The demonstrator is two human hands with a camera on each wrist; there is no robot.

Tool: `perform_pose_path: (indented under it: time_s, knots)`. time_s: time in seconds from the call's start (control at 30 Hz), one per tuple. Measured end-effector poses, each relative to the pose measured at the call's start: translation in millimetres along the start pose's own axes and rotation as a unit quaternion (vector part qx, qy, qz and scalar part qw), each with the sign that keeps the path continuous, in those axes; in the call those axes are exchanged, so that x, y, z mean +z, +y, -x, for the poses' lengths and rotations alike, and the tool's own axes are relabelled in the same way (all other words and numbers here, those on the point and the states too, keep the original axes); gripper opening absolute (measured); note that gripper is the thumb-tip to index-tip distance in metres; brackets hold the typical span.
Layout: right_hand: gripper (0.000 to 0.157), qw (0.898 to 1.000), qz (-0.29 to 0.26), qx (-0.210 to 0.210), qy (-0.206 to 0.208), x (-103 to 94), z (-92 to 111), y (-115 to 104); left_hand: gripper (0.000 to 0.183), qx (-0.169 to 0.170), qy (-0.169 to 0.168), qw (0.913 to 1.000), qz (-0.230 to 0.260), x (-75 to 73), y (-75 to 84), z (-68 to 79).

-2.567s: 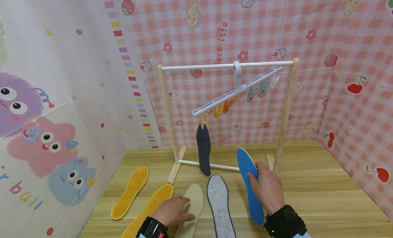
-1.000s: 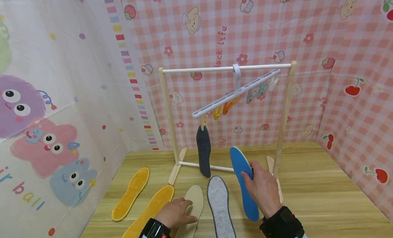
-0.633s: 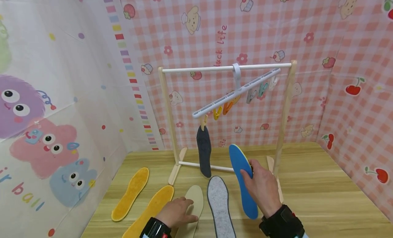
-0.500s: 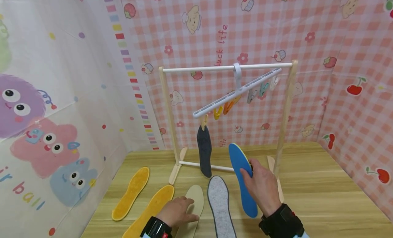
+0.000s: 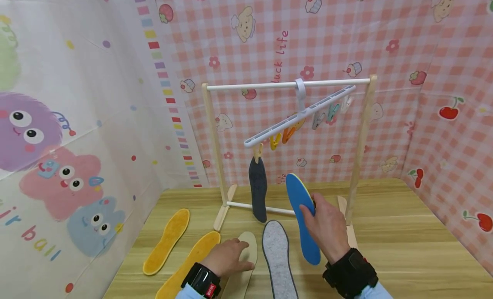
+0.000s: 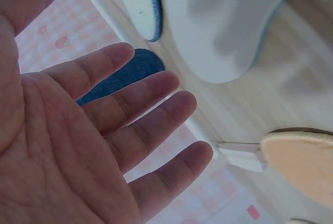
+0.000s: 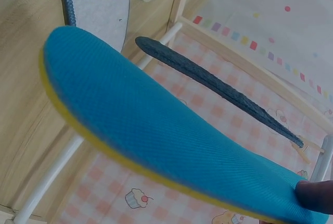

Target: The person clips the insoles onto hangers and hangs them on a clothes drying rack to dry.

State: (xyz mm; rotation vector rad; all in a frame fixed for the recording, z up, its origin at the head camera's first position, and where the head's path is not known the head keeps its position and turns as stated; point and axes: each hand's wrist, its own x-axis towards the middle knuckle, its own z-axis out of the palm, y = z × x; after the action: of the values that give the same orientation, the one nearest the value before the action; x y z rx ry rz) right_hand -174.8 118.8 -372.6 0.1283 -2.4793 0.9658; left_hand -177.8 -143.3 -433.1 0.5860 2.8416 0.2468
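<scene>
A blue insole [image 5: 302, 217] with a yellow edge is pinched between thumb and fingers of my right hand [image 5: 327, 226], held up off the table and tilted. In the right wrist view the blue insole [image 7: 156, 125] fills the middle. Above a cream insole [image 5: 246, 256], my left hand [image 5: 227, 258] hovers palm down; its fingers look spread and relaxed in the left wrist view, holding nothing. A grey insole [image 5: 278, 256] with a dark border lies between the hands. From a wooden clip at the hanger's near end hangs a dark insole [image 5: 258, 189].
A light purple clip hanger [image 5: 300, 115] hangs from the white bar [image 5: 250, 87] of a wooden rack, with several coloured clips. Two yellow insoles, one farther left [image 5: 166, 241] and one partly under my left hand [image 5: 188, 264], lie on the wooden table [image 5: 404, 247].
My right hand has raised the blue insole and moved it left, toward the hanging dark insole. My left hand has shifted slightly up and right. The view has moved a little.
</scene>
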Motion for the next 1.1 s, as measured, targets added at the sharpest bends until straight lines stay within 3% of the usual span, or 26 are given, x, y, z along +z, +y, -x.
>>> perform_pose_path:
  time_s: [0.43,0.87,1.1]
  knots:
    - [0.035,1.000,-0.003,0.012,0.002,4.7,-11,1,0.060,0.049,0.041,0.9977,-0.023,-29.4,16.4,-11.6]
    - [0.037,1.000,-0.013,0.023,-0.008,4.6,-24,2,0.063,0.020,0.060,0.9971,-0.042,-68.8,8.0,-26.5]
    - [0.034,1.000,-0.014,0.012,-0.002,5.1,-28,4,0.060,0.024,0.054,0.9982,-0.010,-88.8,0.1,-34.9]
